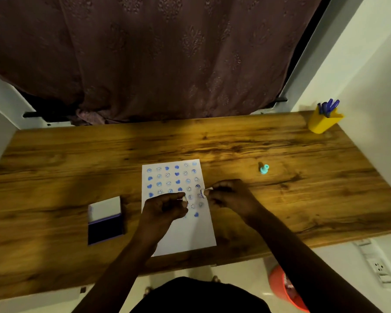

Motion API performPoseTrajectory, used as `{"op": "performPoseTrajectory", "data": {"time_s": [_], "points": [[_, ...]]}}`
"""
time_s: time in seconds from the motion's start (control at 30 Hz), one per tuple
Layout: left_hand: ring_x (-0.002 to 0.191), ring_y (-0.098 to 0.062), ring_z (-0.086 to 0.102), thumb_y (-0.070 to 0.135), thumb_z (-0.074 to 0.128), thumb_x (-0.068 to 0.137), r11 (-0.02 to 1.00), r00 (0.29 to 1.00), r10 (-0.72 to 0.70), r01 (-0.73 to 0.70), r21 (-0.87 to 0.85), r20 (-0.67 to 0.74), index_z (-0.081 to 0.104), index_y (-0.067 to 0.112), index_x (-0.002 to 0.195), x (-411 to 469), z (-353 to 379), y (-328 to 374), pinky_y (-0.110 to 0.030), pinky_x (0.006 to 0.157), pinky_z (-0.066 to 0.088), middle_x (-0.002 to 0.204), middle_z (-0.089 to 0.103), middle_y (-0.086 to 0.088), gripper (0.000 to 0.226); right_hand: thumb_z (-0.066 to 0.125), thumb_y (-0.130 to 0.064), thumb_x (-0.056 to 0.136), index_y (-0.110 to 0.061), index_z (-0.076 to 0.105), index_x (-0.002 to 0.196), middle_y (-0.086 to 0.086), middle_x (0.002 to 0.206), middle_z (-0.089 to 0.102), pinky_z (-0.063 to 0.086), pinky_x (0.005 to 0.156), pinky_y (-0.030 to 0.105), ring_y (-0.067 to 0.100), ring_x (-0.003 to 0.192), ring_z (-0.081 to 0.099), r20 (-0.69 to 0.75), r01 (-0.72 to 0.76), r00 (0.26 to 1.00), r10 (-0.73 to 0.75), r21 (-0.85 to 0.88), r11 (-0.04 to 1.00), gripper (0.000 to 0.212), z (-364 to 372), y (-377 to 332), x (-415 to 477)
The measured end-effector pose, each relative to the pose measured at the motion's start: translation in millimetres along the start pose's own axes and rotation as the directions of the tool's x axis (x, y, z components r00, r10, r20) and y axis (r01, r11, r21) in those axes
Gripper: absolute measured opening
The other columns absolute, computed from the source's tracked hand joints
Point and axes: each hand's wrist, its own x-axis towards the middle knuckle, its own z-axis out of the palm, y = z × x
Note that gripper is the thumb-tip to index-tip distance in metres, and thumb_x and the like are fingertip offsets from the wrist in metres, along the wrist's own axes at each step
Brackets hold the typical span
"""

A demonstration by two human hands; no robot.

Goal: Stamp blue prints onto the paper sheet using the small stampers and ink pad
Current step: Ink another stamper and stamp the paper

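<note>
The upper half of the paper sheet (178,231) is filled with blue prints; the lower half remains blank. A small stamper is pinched by each hand: left hand (165,205), right hand (228,193).

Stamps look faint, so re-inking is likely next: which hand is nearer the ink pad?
Left. The left hand hovers over the paper sheet just right of the ink pad; the right hand is farther right.

Dim, warm light; soft blur, wide-angle warping.
</note>
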Motion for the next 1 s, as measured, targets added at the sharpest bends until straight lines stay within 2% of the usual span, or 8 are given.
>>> {"op": "performPoseTrajectory", "data": {"time_s": [0.07,0.2,0.3,0.43,0.57,0.67,0.9,1.0], "points": [[0.096,-0.018,0.078,0.002,0.078,0.084,1.000,0.998,0.009,-0.009,-0.005,0.057,0.074,0.018,0.112,0.4,9.7,6.6,-0.027,0.071,0.063,0.100,0.080,0.012,0.033,0.078,-0.021,0.086,-0.012,0.079,0.098,0.007,0.091,0.079,0.060,0.080,0.034,0.025,0.087,0.075,0.027,0.014,0.999,-0.016,0.072,0.997,0.015,-5.1,-1.8,-9.0],[0.095,-0.020,0.079,0.002,0.076,0.086,0.996,0.988,0.073,-0.080,0.048,0.136,0.074,0.024,0.108,1.5,26.8,16.2,-0.032,0.077,0.065,0.102,0.081,0.009,0.032,0.076,-0.009,0.088,-0.010,0.077,0.105,0.001,0.094,0.079,0.060,0.075,0.027,0.013,0.082,0.074,0.060,0.083,0.994,-0.090,0.111,0.990,0.018,-11.6,1.4,-22.9],[0.094,-0.021,0.079,0.005,0.076,0.087,0.988,0.979,0.110,-0.126,0.085,0.174,0.074,0.028,0.109,1.8,34.9,19.9,-0.030,0.077,0.064,0.102,0.081,0.003,0.031,0.075,-0.007,0.088,-0.006,0.075,0.111,0.006,0.101,0.078,0.061,0.077,0.029,0.019,0.089,0.074,0.057,0.144,0.987,-0.151,0.112,0.983,0.023,-17.5,5.5,-27.1],[0.097,-0.023,0.078,0.006,0.077,0.087,0.981,0.970,0.133,-0.158,0.114,0.204,0.075,0.030,0.109,3.9,46.2,21.6,-0.041,0.088,0.063,0.105,0.081,0.002,0.033,0.075,-0.007,0.088,-0.005,0.073,0.115,0.010,0.107,0.077,0.062,0.083,0.033,0.026,0.100,0.074,0.061,0.195,0.978,-0.201,0.096,0.976,0.027,-32.0,9.3,-29.3],[0.104,-0.025,0.076,0.003,0.077,0.085,0.980,0.960,0.143,-0.172,0.105,0.240,0.080,0.039,0.101,5.4,57.5,27.1,-0.042,0.091,0.062,0.108,0.080,0.001,0.039,0.074,-0.007,0.089,-0.002,0.073,0.114,0.014,0.105,0.077,0.059,0.076,0.025,0.016,0.090,0.074,0.076,0.189,0.977,-0.198,0.117,0.975,0.026,-44.8,11.1,-31.0],[0.108,-0.022,0.074,0.004,0.078,0.084,0.979,0.953,0.142,-0.175,0.106,0.266,0.080,0.032,0.107,9.0,64.6,29.3,-0.043,0.093,0.060,0.110,0.080,0.001,0.036,0.072,-0.013,0.092,-0.003,0.075,0.109,0.018,0.100,0.076,0.058,0.073,0.027,0.015,0.084,0.071,0.112,0.176,0.975,-0.190,0.124,0.977,0.020,-54.5,10.4,-30.5],[0.095,-0.018,0.078,-0.005,0.078,0.082,0.982,0.952,0.139,-0.169,0.087,0.273,0.078,0.012,0.110,16.1,91.0,32.2,-0.028,0.080,0.063,0.101,0.082,-0.007,0.033,0.071,-0.030,0.093,-0.006,0.077,0.093,0.012,0.084,0.077,0.055,0.056,0.022,0.016,0.071,0.071,0.098,0.136,0.986,-0.132,-0.032,0.990,0.024,-83.9,3.4,-25.9],[0.095,-0.021,0.078,0.002,0.081,0.082,0.987,0.960,0.094,-0.123,0.099,0.264,0.075,0.021,0.114,19.8,102.3,31.1,-0.031,0.082,0.062,0.097,0.082,-0.007,0.038,0.076,-0.032,0.088,-0.014,0.079,0.093,0.005,0.086,0.077,0.058,0.066,0.028,0.013,0.079,0.073,0.048,0.183,0.983,-0.177,-0.187,0.965,0.019,-106.0,8.3,-12.8]]}}
